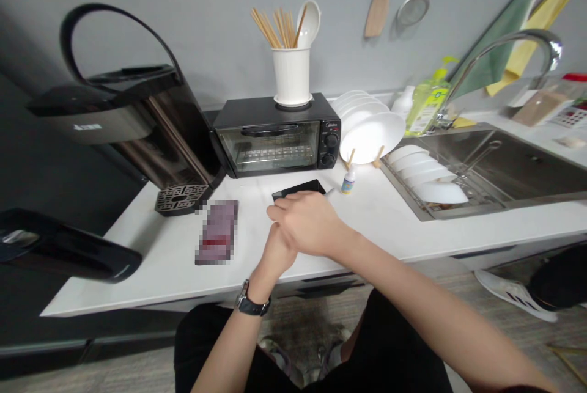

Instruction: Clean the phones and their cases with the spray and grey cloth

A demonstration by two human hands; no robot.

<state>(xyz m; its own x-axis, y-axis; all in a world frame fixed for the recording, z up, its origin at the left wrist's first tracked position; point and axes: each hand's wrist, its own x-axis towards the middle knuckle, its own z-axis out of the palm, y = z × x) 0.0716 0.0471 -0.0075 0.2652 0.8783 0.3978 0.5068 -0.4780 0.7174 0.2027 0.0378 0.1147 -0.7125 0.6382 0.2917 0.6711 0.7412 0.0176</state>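
Observation:
My right hand (312, 222) lies over my left hand (280, 247), its fingers curled round the back and wrist side of it. Most of the left hand's fingers are hidden beneath, so their pose does not show. A black watch is strapped on my left wrist. Just behind the hands, partly covered by them, a flat black rectangular object (312, 186) rests on the white counter (376, 222). To its right stands a small white bottle (348, 180) with a coloured label, apart from both hands.
A black toaster oven (275, 164) carries a white utensil holder (292, 72). Left are a dark drinks machine (160, 130) and a blurred purple item (217, 234). Plates (371, 136), bowls (440, 191) and a sink (541, 167) lie right. Another person's shoe (513, 295) shows below.

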